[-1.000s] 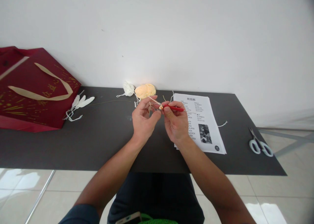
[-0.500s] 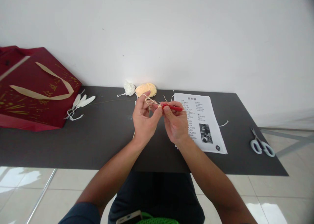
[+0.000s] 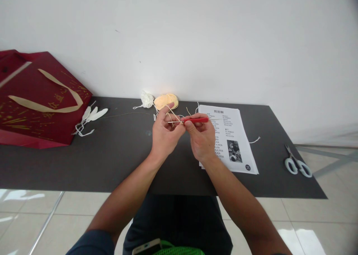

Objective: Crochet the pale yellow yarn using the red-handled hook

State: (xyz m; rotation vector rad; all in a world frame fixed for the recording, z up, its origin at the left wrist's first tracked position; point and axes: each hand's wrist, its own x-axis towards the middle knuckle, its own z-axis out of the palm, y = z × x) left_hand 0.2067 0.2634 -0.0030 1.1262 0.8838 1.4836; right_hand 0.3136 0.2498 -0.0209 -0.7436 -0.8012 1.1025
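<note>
At the far left, a red paper bag [image 3: 41, 98] with cream handles [image 3: 76, 94] is leaned back on the dark table [image 3: 84, 165], its place being unchanged from 0.5 s earlier. Just beside its right edge, several white oblong pieces [image 3: 97, 114] with loose tails are laid. Near the wall [image 3: 195, 42], a small bundle of white yarn [image 3: 147, 99] is set beside a ball of yellow yarn [image 3: 167, 99]; both are likewise unmoved.

In front of the ball, the left hand [image 3: 166, 134] is held partly curled, its thumb and a finger being pinched on a small yarn piece [image 3: 181, 122]. A pale strand [image 3: 173, 112] is drawn from the raised index finger down to this piece; compared with 1 s earlier, that finger is lifted higher. The crochet hook [image 3: 197, 120] is held above the table, its thin shaft being pointed left past the yarn piece and its red handle being gripped by the right hand [image 3: 201, 137], which is closed in a pinch. The handle, sloped down to the right 0.5 s earlier, is now brought nearly level.

The printed paper [image 3: 244, 147] is partly covered by the right hand. At the far right, scissors [image 3: 297, 163] with pale handles are left in the same place, blades slightly parted.
</note>
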